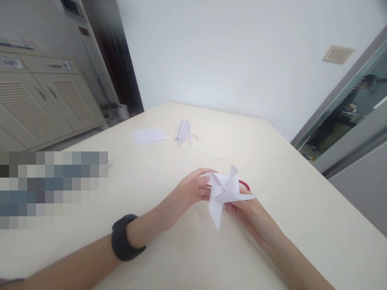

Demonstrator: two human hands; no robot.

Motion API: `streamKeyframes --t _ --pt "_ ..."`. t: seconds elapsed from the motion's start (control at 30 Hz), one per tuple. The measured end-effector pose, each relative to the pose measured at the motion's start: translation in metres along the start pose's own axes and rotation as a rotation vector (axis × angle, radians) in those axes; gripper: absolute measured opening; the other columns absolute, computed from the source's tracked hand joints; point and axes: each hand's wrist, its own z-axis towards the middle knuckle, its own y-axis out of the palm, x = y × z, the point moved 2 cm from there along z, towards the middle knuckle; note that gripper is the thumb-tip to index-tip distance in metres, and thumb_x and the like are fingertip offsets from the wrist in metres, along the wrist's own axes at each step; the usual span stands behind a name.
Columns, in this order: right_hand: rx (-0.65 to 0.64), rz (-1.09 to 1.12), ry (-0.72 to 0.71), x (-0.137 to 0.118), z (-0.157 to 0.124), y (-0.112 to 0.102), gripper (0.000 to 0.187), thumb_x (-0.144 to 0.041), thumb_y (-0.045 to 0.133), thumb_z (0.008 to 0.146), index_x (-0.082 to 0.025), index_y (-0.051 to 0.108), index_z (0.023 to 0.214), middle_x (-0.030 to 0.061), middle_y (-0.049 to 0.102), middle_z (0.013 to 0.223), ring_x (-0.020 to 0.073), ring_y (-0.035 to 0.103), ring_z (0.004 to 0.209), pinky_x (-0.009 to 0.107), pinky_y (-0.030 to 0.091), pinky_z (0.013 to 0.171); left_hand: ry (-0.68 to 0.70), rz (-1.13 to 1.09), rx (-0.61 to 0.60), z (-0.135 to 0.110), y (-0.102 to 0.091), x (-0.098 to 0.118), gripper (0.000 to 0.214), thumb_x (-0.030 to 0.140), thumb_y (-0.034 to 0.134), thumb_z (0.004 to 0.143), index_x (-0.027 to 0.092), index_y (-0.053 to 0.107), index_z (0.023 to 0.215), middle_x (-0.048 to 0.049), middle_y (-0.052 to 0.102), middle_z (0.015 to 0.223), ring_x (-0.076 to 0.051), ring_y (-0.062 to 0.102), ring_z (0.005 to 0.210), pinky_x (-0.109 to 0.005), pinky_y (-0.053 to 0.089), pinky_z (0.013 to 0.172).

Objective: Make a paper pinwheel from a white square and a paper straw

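Head cam: two stickers [11,62] on the louvered cabinet [48,94] are too blurry for me to read. I've got one white paper pinwheel [226,188], four blades, up over the bench [305,197]. My left hand [192,186] reaches in, fingers nearly closed, pinching a blade; right hand [250,212] curls underneath, grip hidden, so can't tell.

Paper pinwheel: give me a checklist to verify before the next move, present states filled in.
1. Left hand touching the paper pinwheel: ok, at its left side.
2. Grip of the right hand: cannot tell, partly hidden by the pinwheel.
3. Pinwheel's centre fastened: cannot tell, too blurred.
4. White sticks bunched on the table: ok, beyond both hands.
5. Red curved item identified: cannot tell, partly hidden.
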Motion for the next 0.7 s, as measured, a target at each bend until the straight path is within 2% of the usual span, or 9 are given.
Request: streamKeyframes --t 0.1,0.2,0.37,0.43,0.53,0.7 --pt "-0.038 0.052 0.006 0.002 0.0 -0.001 0.014 -0.031 0.06 0.081 -0.02 0.064 0.089 0.0009 0.058 0.078 0.014 0.049 0.071 0.027 0.038 0.072 0.013 -0.017 0.056 0.001 -0.004 0.0 0.031 0.042 0.041 0.089 0.021 0.055 0.107 -0.0091 0.066 0.104 -0.026 0.059 0.097 -0.04 0.041 0.088" --pt "-0.04 0.075 0.011 0.005 0.001 -0.003 0.016 -0.03 0.059 0.082 -0.022 0.064 0.096 0.0017 0.061 0.089 0.0145 0.051 0.076 0.028 0.038 0.076 0.01 0.009 0.104 0.002 -0.008 -0.001 0.03 0.042 0.044 0.088 0.021 0.055 0.105 -0.0084 0.067 0.102 -0.025 0.06 0.096 -0.039 0.041 0.087" --pt "-0.033 0.124 -0.029 0.005 0.002 -0.002 0.011 -0.019 0.067 0.073 -0.021 0.064 0.083 -0.0018 0.06 0.076 0.0121 0.05 0.071 0.022 0.037 0.069 -0.033 0.02 0.155 0.006 -0.014 -0.008 0.027 0.041 0.051 0.084 0.018 0.059 0.096 -0.0067 0.068 0.091 -0.024 0.061 0.09 -0.037 0.042 0.086" --pt "-0.029 0.139 -0.023 0.003 0.002 0.001 0.016 -0.016 0.069 0.069 -0.021 0.064 0.083 -0.0016 0.061 0.076 0.0129 0.051 0.072 0.023 0.038 0.071 -0.097 0.021 0.156 0.008 -0.016 -0.012 0.03 0.045 0.05 0.084 0.017 0.061 0.087 -0.0067 0.067 0.086 -0.024 0.061 0.087 -0.037 0.041 0.086" --pt "-0.028 0.145 -0.016 0.003 0.003 0.003 0.017 -0.021 0.068 0.07 -0.021 0.064 0.087 0.0006 0.063 0.082 0.0153 0.053 0.074 0.027 0.039 0.073 -0.148 0.01 0.119 0.008 -0.016 -0.013 0.04 0.051 0.043 0.085 0.016 0.063 0.081 -0.0056 0.066 0.079 -0.023 0.06 0.082 -0.036 0.041 0.084" --pt "-0.044 0.113 -0.037 0.009 0.008 -0.004 0.005 -0.021 0.066 0.071 -0.02 0.062 0.074 -0.0012 0.055 0.069 0.0129 0.045 0.064 0.026 0.038 0.065 -0.113 -0.015 0.088 0.008 -0.014 -0.009 0.046 0.054 0.037 0.086 0.017 0.065 0.085 -0.0059 0.066 0.087 -0.024 0.059 0.09 -0.036 0.039 0.086"
